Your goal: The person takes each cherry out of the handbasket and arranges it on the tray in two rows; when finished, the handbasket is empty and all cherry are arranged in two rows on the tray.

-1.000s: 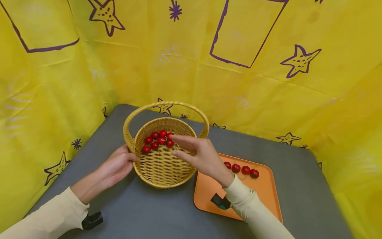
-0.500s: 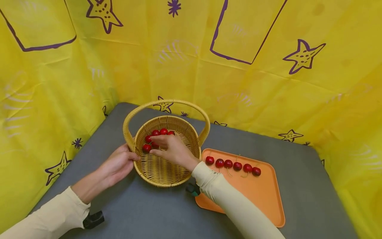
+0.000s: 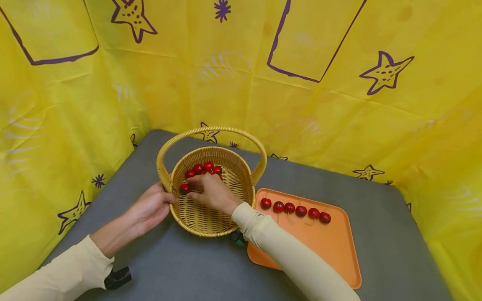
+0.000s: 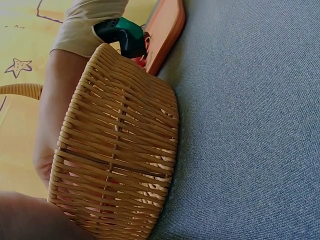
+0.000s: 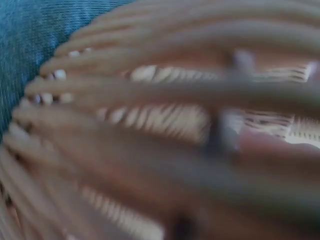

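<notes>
A round woven wicker basket [image 3: 216,228] with an arched handle stands on the grey table. My left hand [image 3: 152,207] grips its left rim, thumb over the edge; the left wrist view shows the basket's side wall [image 4: 120,130] close up. My right hand [image 3: 212,192] is inside the basket, thumb and fingers apart beside a red cherry [image 3: 185,188]. Several more cherries [image 3: 208,167] lie behind that hand, partly covered by it. In the right wrist view only blurred basket weave [image 5: 150,165] fills the picture, and the fingertips cannot be made out.
An orange tray [image 3: 312,246] lies to the right of the basket, partly under my right sleeve. Several stemmed cherries [image 3: 301,211] sit in a row near its far edge. A yellow patterned cloth [image 3: 226,92] hangs behind and around the table [image 3: 188,267].
My right hand has moved left from above the basket's right side down to the cherries, its fingers bending more. The tray's row of cherries is now uncovered. My left hand stays on the rim.
</notes>
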Motion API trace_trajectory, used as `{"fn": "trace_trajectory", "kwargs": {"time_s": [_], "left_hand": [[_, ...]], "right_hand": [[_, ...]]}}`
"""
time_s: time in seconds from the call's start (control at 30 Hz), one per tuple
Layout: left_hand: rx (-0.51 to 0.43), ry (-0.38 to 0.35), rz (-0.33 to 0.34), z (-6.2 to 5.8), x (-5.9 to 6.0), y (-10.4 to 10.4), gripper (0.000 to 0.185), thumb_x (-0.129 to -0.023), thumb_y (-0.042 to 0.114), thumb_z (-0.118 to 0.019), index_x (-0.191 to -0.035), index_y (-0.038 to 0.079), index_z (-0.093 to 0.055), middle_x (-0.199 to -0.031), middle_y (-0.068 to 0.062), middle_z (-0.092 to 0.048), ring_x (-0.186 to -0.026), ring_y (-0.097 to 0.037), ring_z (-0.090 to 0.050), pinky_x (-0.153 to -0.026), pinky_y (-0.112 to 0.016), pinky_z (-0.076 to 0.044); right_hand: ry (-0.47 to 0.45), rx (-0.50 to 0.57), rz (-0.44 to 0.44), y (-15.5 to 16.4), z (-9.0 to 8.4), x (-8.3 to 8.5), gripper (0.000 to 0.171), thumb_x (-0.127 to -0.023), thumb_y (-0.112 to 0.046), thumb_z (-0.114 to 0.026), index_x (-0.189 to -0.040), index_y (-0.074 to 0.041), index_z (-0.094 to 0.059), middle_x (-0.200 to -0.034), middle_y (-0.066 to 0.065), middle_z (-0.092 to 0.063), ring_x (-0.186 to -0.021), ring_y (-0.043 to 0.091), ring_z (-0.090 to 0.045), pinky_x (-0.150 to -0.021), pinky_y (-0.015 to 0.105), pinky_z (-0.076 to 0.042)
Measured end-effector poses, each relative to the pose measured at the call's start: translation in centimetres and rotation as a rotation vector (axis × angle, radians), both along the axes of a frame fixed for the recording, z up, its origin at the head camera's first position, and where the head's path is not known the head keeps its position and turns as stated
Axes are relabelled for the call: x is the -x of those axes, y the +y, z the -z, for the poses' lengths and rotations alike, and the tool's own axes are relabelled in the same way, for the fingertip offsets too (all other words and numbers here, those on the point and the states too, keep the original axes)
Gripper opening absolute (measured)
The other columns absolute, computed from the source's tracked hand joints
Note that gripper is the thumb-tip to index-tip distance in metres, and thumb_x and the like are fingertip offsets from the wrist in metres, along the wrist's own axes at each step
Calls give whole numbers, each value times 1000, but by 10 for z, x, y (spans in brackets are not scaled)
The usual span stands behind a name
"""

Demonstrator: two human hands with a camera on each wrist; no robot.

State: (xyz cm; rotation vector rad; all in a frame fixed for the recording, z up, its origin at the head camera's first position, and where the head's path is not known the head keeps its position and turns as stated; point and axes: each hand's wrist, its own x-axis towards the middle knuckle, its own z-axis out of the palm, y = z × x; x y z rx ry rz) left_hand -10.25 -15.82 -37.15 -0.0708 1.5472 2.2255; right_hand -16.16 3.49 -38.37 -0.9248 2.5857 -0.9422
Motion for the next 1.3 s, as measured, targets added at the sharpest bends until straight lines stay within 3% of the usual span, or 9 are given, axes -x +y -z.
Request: {"fn": "trace_trajectory", "kwargs": {"time_s": [0.37, 0.67, 0.87, 1.0, 1.17, 1.3], "left_hand": [[-20, 5, -14, 0, -1, 1, 90, -88, -21, -34, -164, -5, 12, -175, -20, 5, -159, -30, 4, -130, -48, 2], [-18, -1, 4, 2, 1, 1, 89, -90, -20, -35, -164, -5, 12, -175, -19, 5, -159, -29, 4, -130, -48, 2], [4, -6, 11, 3, 1, -2, 88, -92, -19, -35, -165, -3, 12, -175, -16, 6, -158, -28, 4, -130, -47, 1], [11, -6, -1, 4, 1, -2, 88, -92, -19, -36, -165, -3, 11, -174, -17, 6, -158, -27, 5, -130, -46, 1], [9, -14, -10, 7, 1, -4, 86, -94, -18, -35, -164, -3, 10, -173, -18, 4, -158, -28, 3, -130, -44, -2], [12, -7, 4, 9, 1, -3, 86, -93, -18, -36, -165, -2, 10, -174, -18, 4, -158, -29, 2, -131, -44, -4]], "right_hand": [[40, 40, -48, -6, 9, -1, 36, -94, -17, -81, -128, -8, -76, -120, 2, -78, -112, 10, -71, -96, 16, -51], [63, 40, -50, -1, 6, -2, 31, -95, -19, -81, -125, -12, -79, -115, -4, -79, -101, 0, -71, -85, 9, -50], [13, 134, -16, 17, -21, -10, 30, -95, -20, -81, -123, -12, -78, -117, -3, -79, -107, 2, -72, -90, 14, -55], [7, 208, -2, 45, -46, -24, 32, -96, -23, -80, -127, -13, -77, -121, -4, -77, -111, 7, -72, -92, 21, -57], [4, 297, 37, 96, -74, -52, 32, -97, -24, -79, -128, -19, -77, -121, -7, -77, -109, 3, -72, -90, 27, -60], [5, 352, 154, 152, -88, -74, 35, -95, -21, -81, -129, -21, -77, -118, -7, -78, -103, 5, -75, -84, 29, -62]]}}
